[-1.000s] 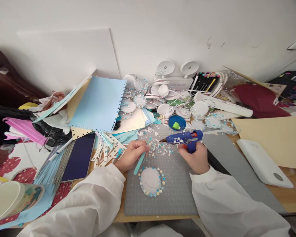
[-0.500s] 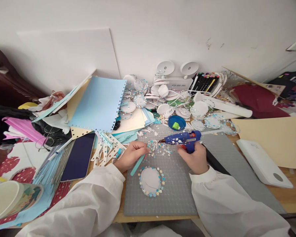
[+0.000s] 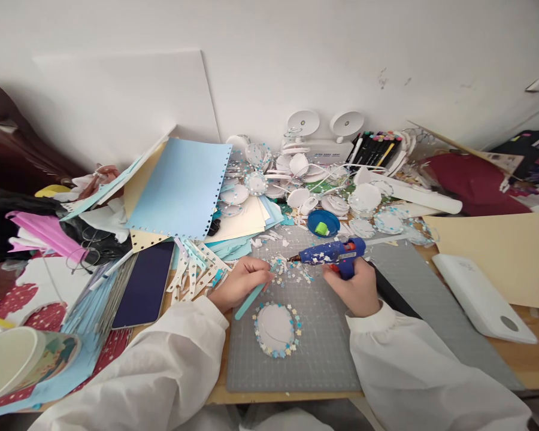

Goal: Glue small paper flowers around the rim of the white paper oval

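My left hand (image 3: 242, 282) is closed on a teal stick (image 3: 248, 302), which slants down to the left. In my right hand (image 3: 356, 288) is a blue glue gun (image 3: 330, 252), its nozzle pointing left toward my left fingertips. Small blue, white and cream paper stars (image 3: 299, 270) lie loose below the nozzle. Nearer to me, a white disc (image 3: 275, 329) ringed with stars rests flat on the grey cutting mat (image 3: 318, 365). Neither hand touches it. A blue dish (image 3: 323, 223) holding a bright green piece stands behind the glue gun.
Star-ringed discs and wires (image 3: 256, 182) are heaped at the back beside black markers (image 3: 377, 149). A phone (image 3: 144, 286), punched paper strips (image 3: 193, 272) and a white tub (image 3: 18, 362) are at the left. A white power bank (image 3: 483, 296) lies right.
The view has shifted very slightly. The teal stick's lower end has tilted a little to the left; both hands keep their holds.
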Tool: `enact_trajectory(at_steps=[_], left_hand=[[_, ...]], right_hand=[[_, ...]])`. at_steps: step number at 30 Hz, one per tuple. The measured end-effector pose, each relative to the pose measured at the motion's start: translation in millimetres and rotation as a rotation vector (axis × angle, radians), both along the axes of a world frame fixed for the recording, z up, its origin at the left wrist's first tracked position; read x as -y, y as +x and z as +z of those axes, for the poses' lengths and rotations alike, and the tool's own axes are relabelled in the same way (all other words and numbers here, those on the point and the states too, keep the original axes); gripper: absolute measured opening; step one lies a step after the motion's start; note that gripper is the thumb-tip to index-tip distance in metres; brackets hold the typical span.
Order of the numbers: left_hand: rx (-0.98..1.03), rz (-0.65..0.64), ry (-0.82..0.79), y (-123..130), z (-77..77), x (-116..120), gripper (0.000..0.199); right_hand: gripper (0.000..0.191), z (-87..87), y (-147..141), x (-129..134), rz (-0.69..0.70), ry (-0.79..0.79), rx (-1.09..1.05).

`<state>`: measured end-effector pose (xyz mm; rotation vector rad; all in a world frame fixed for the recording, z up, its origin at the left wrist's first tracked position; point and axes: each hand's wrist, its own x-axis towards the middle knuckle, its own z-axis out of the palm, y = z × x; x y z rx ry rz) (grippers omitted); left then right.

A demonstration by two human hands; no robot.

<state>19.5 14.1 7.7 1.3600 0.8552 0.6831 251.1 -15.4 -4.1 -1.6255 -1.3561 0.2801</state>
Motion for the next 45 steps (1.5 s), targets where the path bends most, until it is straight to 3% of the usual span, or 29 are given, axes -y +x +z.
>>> enact_trajectory(at_steps=[23,29,45], left_hand=[[-0.022,-0.015,0.017,-1,-2.0,0,0.034],[-0.01,-0.037,0.03,-1,-3.5,-1,0.032],[-0.009,-0.054,0.042,-1,-5.7,-1,0.031]], right_hand=[[0.019,-10.4,3,-1,0.047,0.017,0.189],[0.021,-9.6,3,-2,-0.023,-0.017,0.161],[0.022,-9.0,4,-2,0.023,-0.008,0.141]])
